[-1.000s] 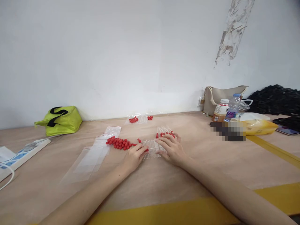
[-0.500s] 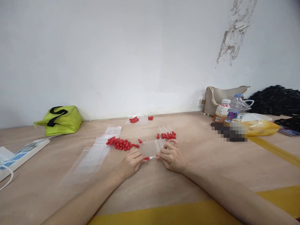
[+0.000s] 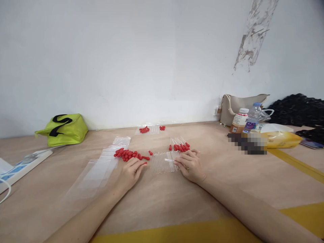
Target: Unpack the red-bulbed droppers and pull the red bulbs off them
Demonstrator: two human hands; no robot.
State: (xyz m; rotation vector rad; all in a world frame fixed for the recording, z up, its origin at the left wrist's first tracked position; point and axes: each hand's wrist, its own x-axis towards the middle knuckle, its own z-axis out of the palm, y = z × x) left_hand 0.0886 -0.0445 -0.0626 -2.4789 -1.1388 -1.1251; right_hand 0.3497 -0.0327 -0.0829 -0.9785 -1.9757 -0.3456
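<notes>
My left hand (image 3: pixel 131 172) is closed in a pinch on a red rubber bulb, whose tip shows at the fingertips. Just beyond it lies a pile of red rubber bulbs (image 3: pixel 129 154). My right hand (image 3: pixel 190 166) pinches a clear glass dropper tube (image 3: pixel 169 160), its free end pointing left. That tube is over a row of similar clear tubes (image 3: pixel 159 163) lying side by side on the table. Behind my right hand, several droppers with red bulbs fitted (image 3: pixel 181 145) lie with their thin tips pointing away. One loose bulb (image 3: pixel 151 153) sits between pile and row.
Flat clear zip bags (image 3: pixel 97 173) lie left of the pile. Another clear bag (image 3: pixel 152 129) with red bulbs is by the wall. A green bag (image 3: pixel 67 130) and power strip (image 3: pixel 27 167) stand left; bottles (image 3: pixel 239 120), a yellow tissue pack (image 3: pixel 282 138) and beige bag (image 3: pixel 224 113) stand right.
My hands have moved apart. The left has gone left toward the bulb pile with a red bulb; the right has shifted right and slightly away, with a glass tube angled over the row.
</notes>
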